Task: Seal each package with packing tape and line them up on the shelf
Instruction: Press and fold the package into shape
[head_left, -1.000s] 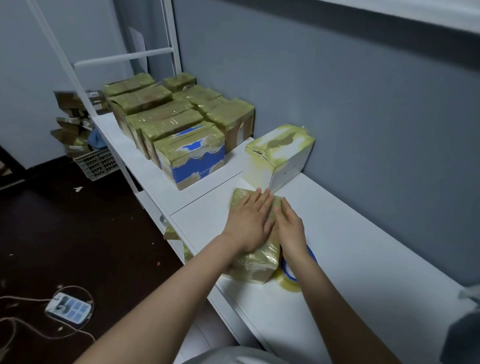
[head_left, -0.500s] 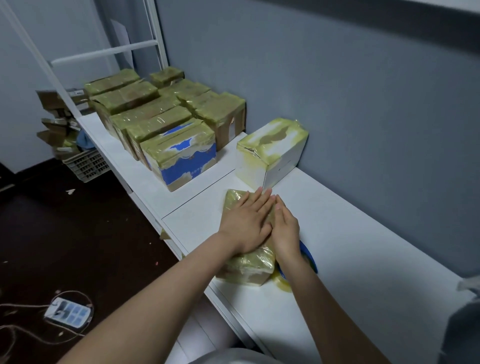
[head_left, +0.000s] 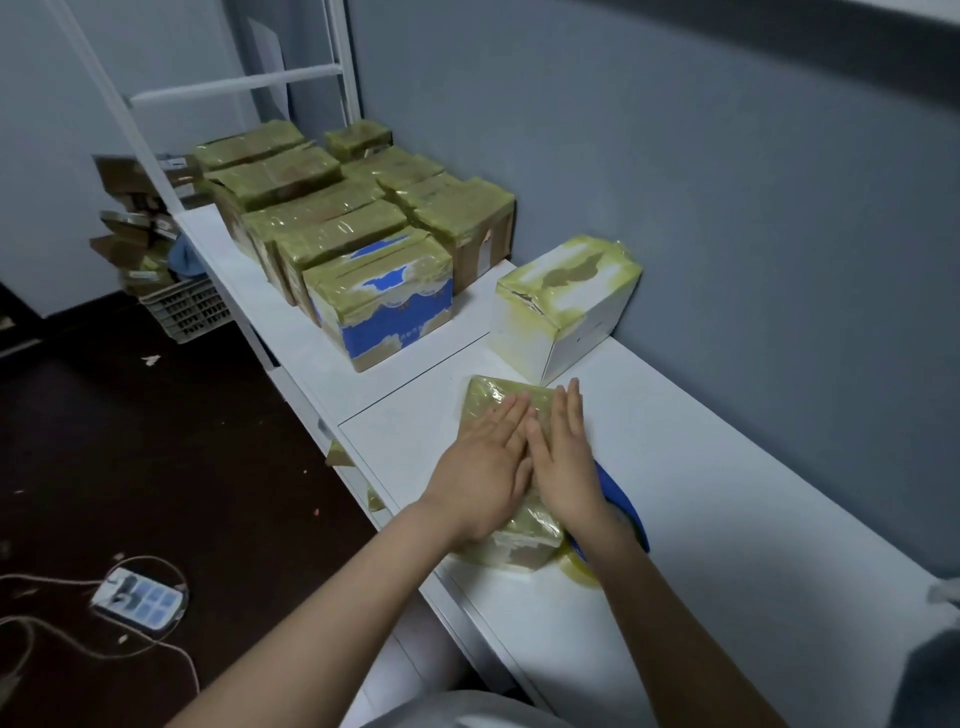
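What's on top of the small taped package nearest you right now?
The left hand and right hand lie flat on the small package, fingers straight, side by side. They cover most of its top, so that part cannot be seen.

floor: you had a power strip (head_left: 137, 597) lying there.
far corner: your slatted crate (head_left: 184, 312) stood there.

The left hand (head_left: 483, 483) and right hand (head_left: 563, 467) are bare, as are both forearms (head_left: 322, 618). Light grey clothing (head_left: 467, 717) shows at the bottom edge.
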